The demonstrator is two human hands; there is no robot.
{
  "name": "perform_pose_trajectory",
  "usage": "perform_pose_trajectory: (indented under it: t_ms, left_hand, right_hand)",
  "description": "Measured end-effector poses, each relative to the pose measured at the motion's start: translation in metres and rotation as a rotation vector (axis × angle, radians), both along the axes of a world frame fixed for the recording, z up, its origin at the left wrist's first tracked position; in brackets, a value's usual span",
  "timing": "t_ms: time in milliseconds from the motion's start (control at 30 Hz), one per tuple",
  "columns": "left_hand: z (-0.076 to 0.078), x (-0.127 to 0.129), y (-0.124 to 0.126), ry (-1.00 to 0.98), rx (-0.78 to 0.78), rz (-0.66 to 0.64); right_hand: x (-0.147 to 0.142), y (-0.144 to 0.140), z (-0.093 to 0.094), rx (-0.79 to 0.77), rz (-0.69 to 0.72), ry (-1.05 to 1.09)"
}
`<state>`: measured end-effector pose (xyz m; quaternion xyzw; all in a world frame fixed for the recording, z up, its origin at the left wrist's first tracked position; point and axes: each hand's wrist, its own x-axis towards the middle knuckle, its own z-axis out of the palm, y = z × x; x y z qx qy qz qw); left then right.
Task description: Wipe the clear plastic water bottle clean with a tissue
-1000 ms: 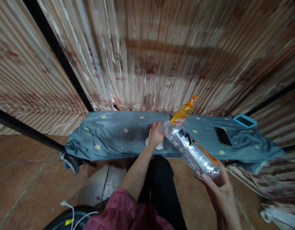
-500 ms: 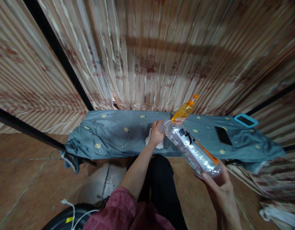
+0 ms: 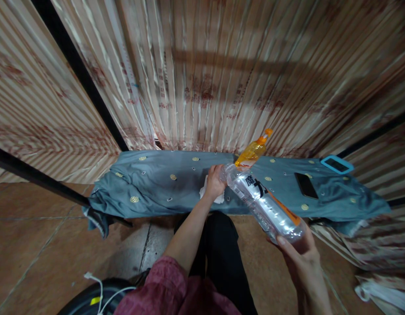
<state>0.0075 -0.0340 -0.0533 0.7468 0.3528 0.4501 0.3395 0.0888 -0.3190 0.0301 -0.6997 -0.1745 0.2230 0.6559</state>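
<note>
A large clear plastic bottle [image 3: 264, 201] with a silver and orange label lies slanted in the air, its neck toward the upper left. My right hand [image 3: 302, 249] is closed round its base, thumb on top. At the other end, my left hand [image 3: 216, 181] is closed on the bottle's neck; whether a cap is in the fingers cannot be seen. White tissue [image 3: 219, 200] lies on the cloth beneath my left hand, partly covered by it. Just behind the bottle's neck stands a yellow-orange pump bottle [image 3: 253, 152], its lower part hidden.
A grey-green patterned cloth [image 3: 156, 183] covers the narrow bench. A black phone [image 3: 306, 186] and a blue-framed device [image 3: 337, 165] lie at its right. Striped curtain [image 3: 205, 87] hangs behind, with dark poles [image 3: 84, 78] at the sides. A white cable [image 3: 101, 291] lies at lower left.
</note>
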Motion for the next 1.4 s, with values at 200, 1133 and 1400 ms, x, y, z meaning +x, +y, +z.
perform_pose_trajectory:
  t_ms: [200,1133,1400]
  left_hand:
    - [-0.001,0.000,0.001,-0.010,0.022,-0.013]
    - [-0.001,-0.001,0.000,-0.010,-0.005,0.001]
    - [0.000,-0.003,0.002,0.011,0.006,0.001]
  right_hand:
    - [0.009,-0.005,-0.013,0.022,0.041,-0.044]
    - [0.022,-0.017,-0.026,0.056,0.150,-0.039]
    - [0.020,-0.014,-0.032,0.018,0.121,-0.067]
